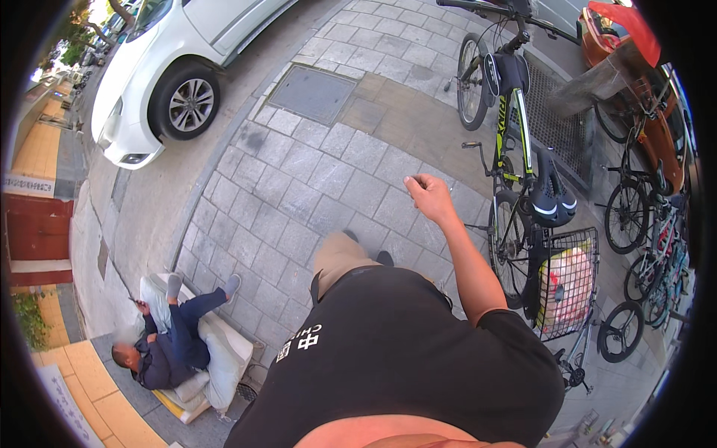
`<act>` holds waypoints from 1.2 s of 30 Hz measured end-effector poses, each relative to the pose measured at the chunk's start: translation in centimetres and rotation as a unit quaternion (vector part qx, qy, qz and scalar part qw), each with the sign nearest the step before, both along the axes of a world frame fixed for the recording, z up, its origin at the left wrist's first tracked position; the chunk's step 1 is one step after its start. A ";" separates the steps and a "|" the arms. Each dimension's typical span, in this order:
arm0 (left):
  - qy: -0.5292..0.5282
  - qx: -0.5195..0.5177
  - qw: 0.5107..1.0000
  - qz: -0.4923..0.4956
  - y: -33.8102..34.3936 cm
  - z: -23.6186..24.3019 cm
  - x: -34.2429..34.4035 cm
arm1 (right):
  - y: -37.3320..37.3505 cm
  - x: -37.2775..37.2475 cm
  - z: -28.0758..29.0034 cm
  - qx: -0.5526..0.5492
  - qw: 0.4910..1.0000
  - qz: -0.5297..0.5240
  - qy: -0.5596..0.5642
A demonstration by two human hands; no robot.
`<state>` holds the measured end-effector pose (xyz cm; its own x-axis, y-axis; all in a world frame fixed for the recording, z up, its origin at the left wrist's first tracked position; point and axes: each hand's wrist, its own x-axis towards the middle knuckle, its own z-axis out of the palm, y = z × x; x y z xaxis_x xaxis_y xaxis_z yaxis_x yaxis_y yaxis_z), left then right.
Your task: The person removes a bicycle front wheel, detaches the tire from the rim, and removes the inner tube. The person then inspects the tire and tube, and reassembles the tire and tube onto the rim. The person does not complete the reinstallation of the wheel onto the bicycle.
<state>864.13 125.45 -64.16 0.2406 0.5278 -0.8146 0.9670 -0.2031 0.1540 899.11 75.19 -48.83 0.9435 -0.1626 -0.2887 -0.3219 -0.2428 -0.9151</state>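
Observation:
My right hand (429,196) is out over the grey pavement (321,172), to the left of a black and yellow-green bicycle (515,127), apart from it. Its fingers are curled closed, and whatever they may hold is hidden. Behind the saddle of that bicycle hangs a wire basket (590,254) with a light, bulky package (560,287) inside. My left hand does not show. My dark shirt and beige-clad leg fill the lower middle of the view.
A white car (187,37) stands on the road at upper left. A seated person (172,351) rests on pale padded seating (231,366) at lower left. More bicycles (627,216) and an orange vehicle (657,157) line the right. A metal cover (312,93) lies in the paving.

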 end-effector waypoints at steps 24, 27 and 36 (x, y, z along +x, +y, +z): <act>-0.433 -0.032 0.860 -0.267 -18.1 9.4 123.0 | -11.9 37.4 -23.6 0.084 0.839 -0.417 0.339; -0.298 -0.070 0.919 -0.248 -22.7 7.6 125.3 | -11.6 43.1 -24.7 0.110 0.805 -0.489 0.317; -0.056 0.135 0.703 -0.696 -21.4 -5.8 148.6 | -13.5 58.3 -20.0 0.221 0.650 -0.683 0.251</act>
<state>1012.77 104.03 -70.00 0.7319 -0.1496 -0.6648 -0.2118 -0.9772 -0.0134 957.43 61.67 -68.86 -0.2244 -0.5455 -0.8075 -0.2470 0.8334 -0.4944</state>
